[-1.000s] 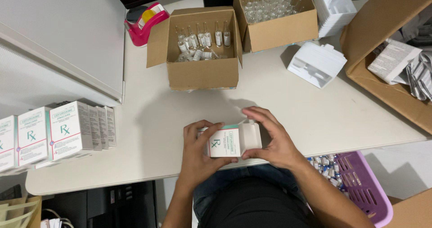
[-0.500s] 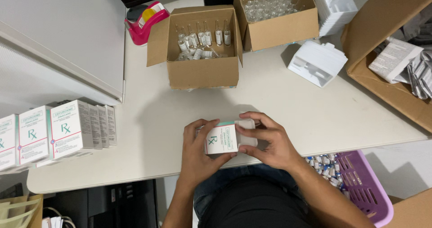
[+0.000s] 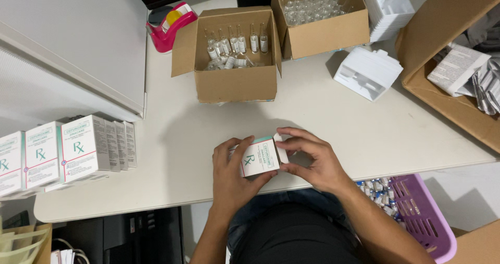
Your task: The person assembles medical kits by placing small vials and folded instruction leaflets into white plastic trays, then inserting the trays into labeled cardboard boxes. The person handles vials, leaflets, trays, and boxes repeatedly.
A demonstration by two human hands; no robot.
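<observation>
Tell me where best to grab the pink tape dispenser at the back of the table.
Grip the pink tape dispenser across its narrow body, probably coming from above: it sits upright at the table's back edge, with the open cardboard box close on its right.

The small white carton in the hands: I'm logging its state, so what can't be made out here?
- Head view: small white carton, contents hidden by its own walls.
- Its right end flap: right hand fingers cover it; closed or open, cannot tell.
- Its underside: left hand hides it.
</observation>
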